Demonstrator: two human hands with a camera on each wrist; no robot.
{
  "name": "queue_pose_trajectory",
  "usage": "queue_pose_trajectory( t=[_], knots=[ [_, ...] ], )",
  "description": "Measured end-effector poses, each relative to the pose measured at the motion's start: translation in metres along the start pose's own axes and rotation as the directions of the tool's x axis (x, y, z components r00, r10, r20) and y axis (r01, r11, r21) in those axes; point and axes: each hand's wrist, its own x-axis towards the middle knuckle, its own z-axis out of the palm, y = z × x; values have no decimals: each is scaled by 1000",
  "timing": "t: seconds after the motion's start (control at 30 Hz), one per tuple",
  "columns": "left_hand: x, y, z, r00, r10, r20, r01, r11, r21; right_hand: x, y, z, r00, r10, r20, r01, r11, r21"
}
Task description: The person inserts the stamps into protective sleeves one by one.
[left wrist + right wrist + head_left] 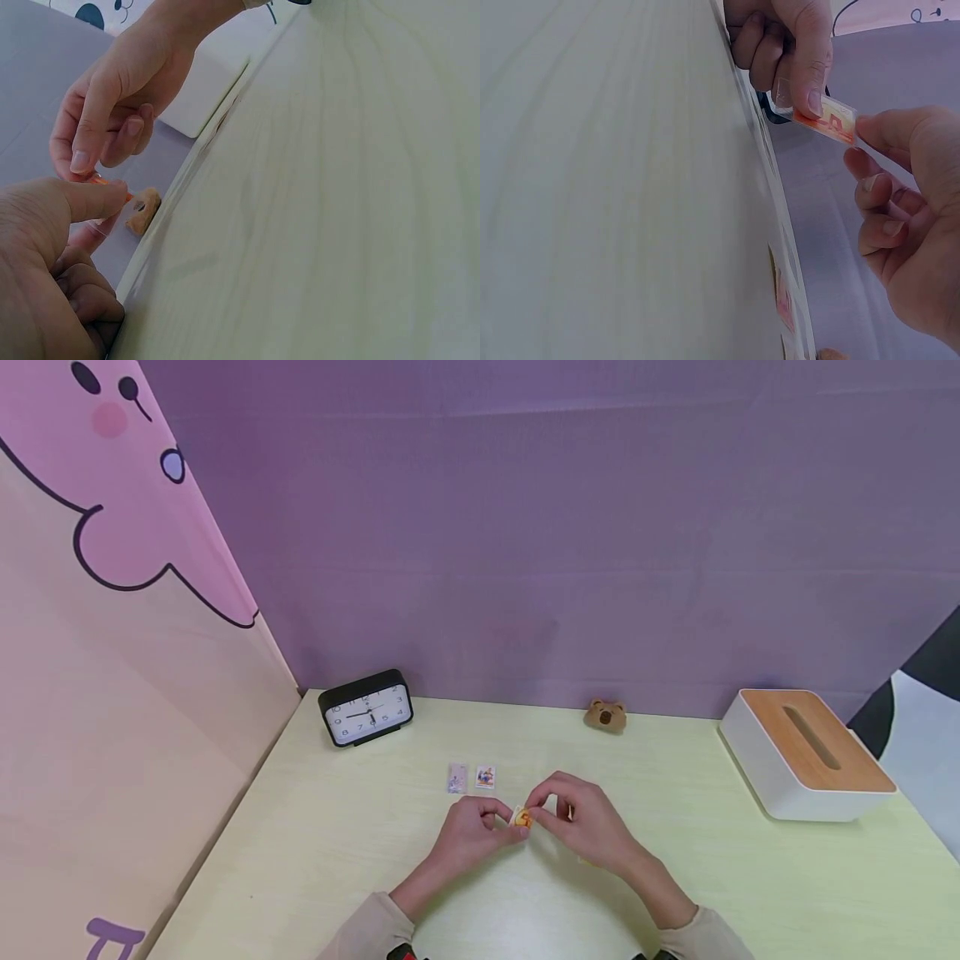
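A small clear plastic sleeve with an orange and yellow picture [835, 124] is held up above the table between both hands. My left hand [480, 828] pinches one end of it between thumb and forefinger, the other fingers curled under. At the opposite edge, the thumb and forefinger of my right hand [588, 818] pinch its corner, while the remaining fingers bend loosely. Just beyond the hands lie two small flat pieces: a pale purplish packet [457, 778] and a white-bordered picture card [485, 777].
A black alarm clock [367, 710] stands at the back left. Near the back edge sits a brown bear-head figure [605, 716]. A white tissue box with a wooden lid [810, 756] is at the right. Something small and yellow [588, 862] shows partly under the right forearm.
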Motion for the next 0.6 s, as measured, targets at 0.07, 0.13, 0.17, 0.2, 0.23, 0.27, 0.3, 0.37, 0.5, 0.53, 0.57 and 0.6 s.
queue_pose_trajectory(
  t=[0.07, 0.13, 0.17, 0.2, 0.23, 0.27, 0.3, 0.37, 0.5, 0.53, 0.57, 0.6],
  knots=[
    [-1, 0, 0, 1000, 6, 3, -6, 1000, 5, 0, 0, 0, 1000, -4, 17, 4, 1000, 1],
    [-1, 0, 0, 1000, 13, 7, -13, 1000, 12, -1, 0, 0, 1000, -5, 27, 5, 1000, 3],
    [-1, 0, 0, 1000, 14, 9, -14, 1000, 17, -1, 0, 0, 1000, -5, 28, 4, 1000, 4],
    [-1, 0, 0, 1000, 14, 10, -14, 1000, 21, -1, 0, 0, 1000, -6, 27, 6, 1000, 3],
    [0, -1, 0, 1000, 14, 10, -14, 1000, 24, -1, 0, 0, 1000, -4, 26, 4, 1000, 1],
    [0, -1, 0, 1000, 13, 11, -14, 1000, 25, -1, -1, 0, 1000, -3, 21, 3, 1000, -1],
    [0, -1, 0, 1000, 13, 9, -13, 1000, 19, -1, -1, 0, 1000, 0, 15, 0, 1000, -1],
    [0, -1, 0, 1000, 6, 3, -6, 1000, 8, 0, -1, 0, 1000, 10, 0, -10, 1000, -8],
    [0, 0, 0, 1000, 4, -18, -5, 1000, -28, 0, -3, -1, 998, 64, -26, -65, 997, -30],
    [1, 0, 0, 1000, 1, -25, -2, 999, -35, 0, -3, -2, 996, 81, -29, -82, 996, -34],
    [1, 0, 0, 999, 3, -32, -4, 999, -43, 0, -3, -2, 995, 97, -30, -98, 995, -34],
    [1, 0, 0, 999, 4, -38, -6, 999, -50, 0, -4, -2, 993, 112, -30, -113, 993, -33]
  ],
)
